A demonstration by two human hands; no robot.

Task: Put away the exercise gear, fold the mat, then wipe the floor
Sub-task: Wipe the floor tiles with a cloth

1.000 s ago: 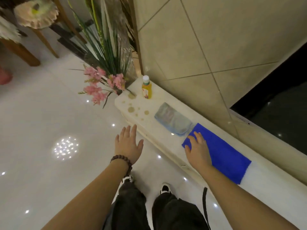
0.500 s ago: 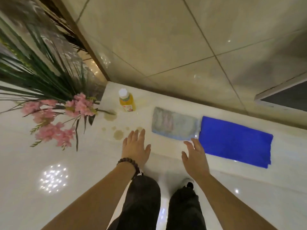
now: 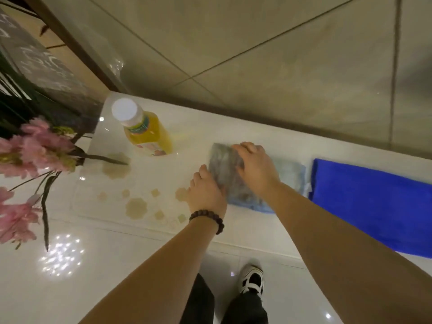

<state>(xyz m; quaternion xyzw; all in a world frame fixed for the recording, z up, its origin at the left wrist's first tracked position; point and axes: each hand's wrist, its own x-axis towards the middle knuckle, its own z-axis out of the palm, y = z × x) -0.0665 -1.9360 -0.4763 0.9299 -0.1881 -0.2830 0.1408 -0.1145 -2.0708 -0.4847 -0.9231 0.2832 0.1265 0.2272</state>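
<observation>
Both hands are on the grey cloth (image 3: 233,174) — left hand (image 3: 207,191) gripping its edge, right hand (image 3: 256,166) curled over top — so bunch it firmly, then go at those brownish spills (image 3: 136,206) on the ledge (image 3: 198,127).

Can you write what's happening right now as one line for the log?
step: picking up cloth | left hand: holds grey cloth edge | right hand: grips cloth top | spills: unwiped | bottle: upright

Likely a home interior: glossy white tiled floor (image 3: 117,288), raised marble-like ledge (image 3: 187,136) against beige wall tiles (image 3: 257,54), pink artificial flowers (image 3: 35,148), juice bottle (image 3: 145,132) standing upright.
</observation>
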